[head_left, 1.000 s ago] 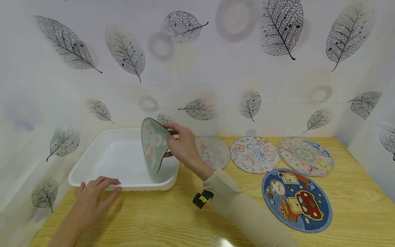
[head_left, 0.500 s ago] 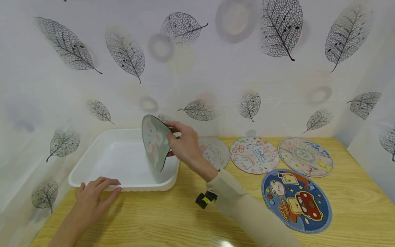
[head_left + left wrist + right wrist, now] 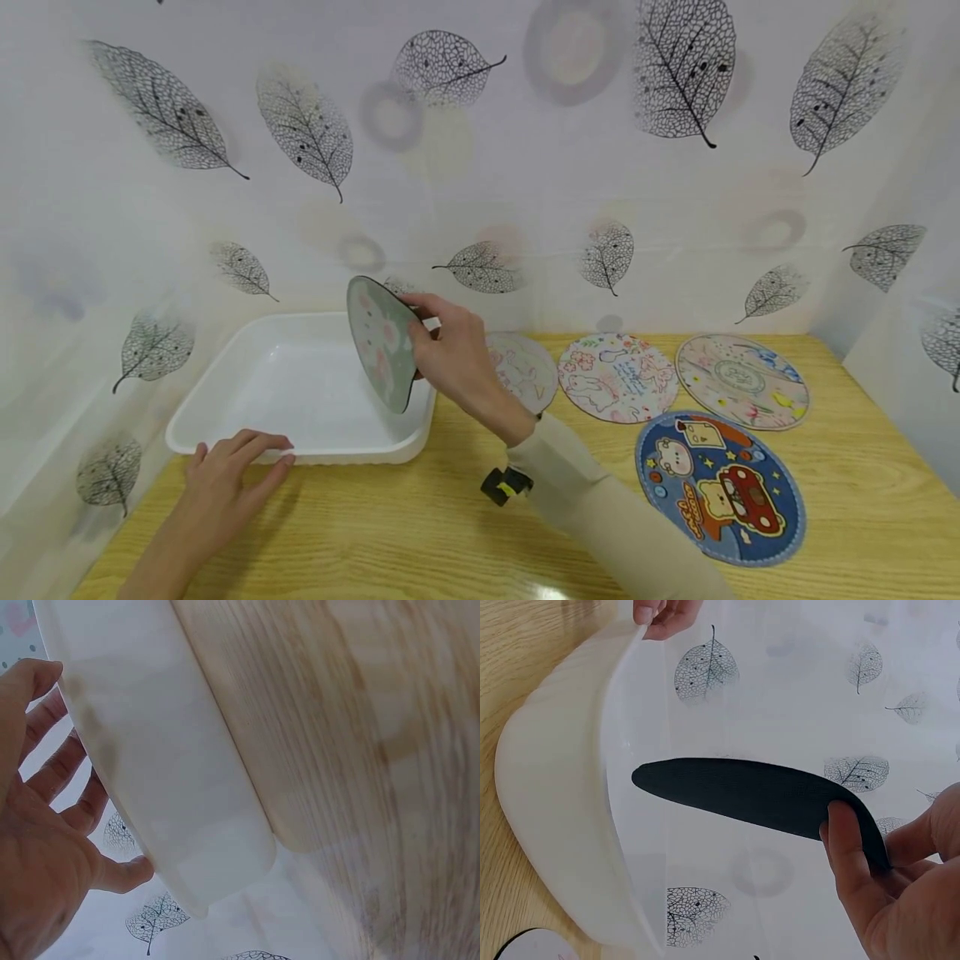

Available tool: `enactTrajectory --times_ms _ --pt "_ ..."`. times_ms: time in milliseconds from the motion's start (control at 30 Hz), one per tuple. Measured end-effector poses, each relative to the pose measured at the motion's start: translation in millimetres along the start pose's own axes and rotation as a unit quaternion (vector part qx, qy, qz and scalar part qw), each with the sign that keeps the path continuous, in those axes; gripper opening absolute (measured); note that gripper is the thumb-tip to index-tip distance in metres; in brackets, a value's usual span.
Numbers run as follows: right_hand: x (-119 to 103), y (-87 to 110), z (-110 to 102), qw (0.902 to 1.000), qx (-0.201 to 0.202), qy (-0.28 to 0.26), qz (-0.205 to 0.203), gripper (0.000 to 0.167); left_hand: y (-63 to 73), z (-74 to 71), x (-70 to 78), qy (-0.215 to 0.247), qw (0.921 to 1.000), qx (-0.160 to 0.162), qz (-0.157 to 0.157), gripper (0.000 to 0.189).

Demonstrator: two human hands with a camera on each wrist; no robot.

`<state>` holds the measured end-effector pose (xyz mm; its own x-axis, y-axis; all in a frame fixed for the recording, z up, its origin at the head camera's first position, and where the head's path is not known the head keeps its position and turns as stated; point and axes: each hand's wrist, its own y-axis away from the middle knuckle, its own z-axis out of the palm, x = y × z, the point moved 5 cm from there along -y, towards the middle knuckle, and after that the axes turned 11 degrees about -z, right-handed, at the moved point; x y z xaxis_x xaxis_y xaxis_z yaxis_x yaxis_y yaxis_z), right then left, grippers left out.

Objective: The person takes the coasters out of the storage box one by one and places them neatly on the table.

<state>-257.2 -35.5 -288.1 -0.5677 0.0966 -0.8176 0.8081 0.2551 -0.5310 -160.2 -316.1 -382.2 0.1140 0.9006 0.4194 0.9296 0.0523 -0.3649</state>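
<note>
My right hand (image 3: pixel 454 345) pinches the right side of a round green mouse pad (image 3: pixel 378 337) with a pale pink rabbit print. The pad is held on edge and slightly bowed above the right part of a white plastic tray (image 3: pixel 300 457). Its plain black underside (image 3: pixel 735 793) faces the right wrist camera. At the tray's near rim, my left hand (image 3: pixel 228 483) has its fingers hooked over the edge and its thumb on the outer side. The left wrist view shows that hand (image 3: pixel 45 817) against the rim, with fingertips partly hidden.
Right of the tray lie a pale mouse pad (image 3: pixel 525 371), a white floral rabbit pad (image 3: pixel 618 377) and a pink flowered pad (image 3: pixel 742 381), in a row. A blue cartoon pad (image 3: pixel 722 487) lies nearer. A leaf-print curtain (image 3: pixel 480 192) stands behind the wooden table (image 3: pixel 375 533).
The green mouse pad has risen slightly, shifted a little right and flattened out of its bend, moving with my right hand. My left hand and the tray have stayed put.
</note>
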Motion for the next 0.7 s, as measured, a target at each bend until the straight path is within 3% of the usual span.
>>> enactTrajectory --times_ms 700 --pt "-8 7.8 -12 0.9999 0.003 -0.002 -0.012 0.036 -0.1 0.7 -0.5 0.014 0.9998 -0.009 -0.005 0.012"
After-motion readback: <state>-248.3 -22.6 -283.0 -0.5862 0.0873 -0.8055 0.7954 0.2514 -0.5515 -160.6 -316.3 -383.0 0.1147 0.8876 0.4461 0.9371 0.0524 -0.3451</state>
